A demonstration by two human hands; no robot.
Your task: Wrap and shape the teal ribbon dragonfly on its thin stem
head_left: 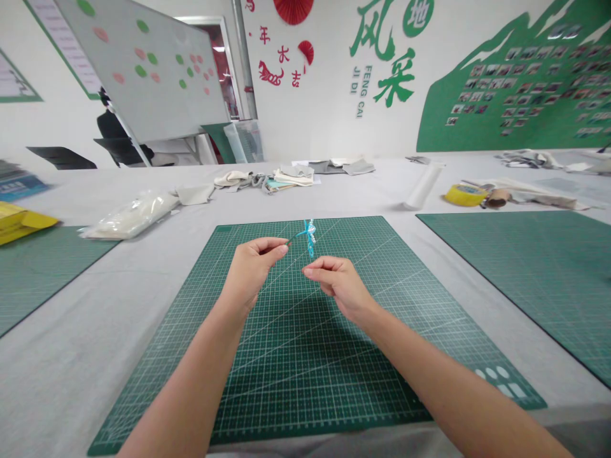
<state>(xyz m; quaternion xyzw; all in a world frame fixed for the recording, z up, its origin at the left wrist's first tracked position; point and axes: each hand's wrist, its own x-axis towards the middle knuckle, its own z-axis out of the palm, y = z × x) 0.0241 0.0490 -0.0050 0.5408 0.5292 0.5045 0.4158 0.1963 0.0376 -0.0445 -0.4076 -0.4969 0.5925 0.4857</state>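
My left hand (260, 261) is closed in a pinch on the thin dark stem of a small bright blue artificial flower (310, 236). The flower has pale, shiny bits on it and is held sideways, its head pointing right, above the green cutting mat (401, 324). Just below the flower's lower tip is my right hand (337, 280), thumb and index finger pressed together. A small gap seems to separate them from the petals. Whatever those fingertips hold, if anything, is too small to make out.
Other cutting mats (525, 267) lie to the right and left. On the grey tablecloth (157, 280) rest a clear plastic bag (136, 215), folded cloth pieces (293, 177), a white roll (424, 186), yellow tape (465, 194) and a yellow package (23, 221).
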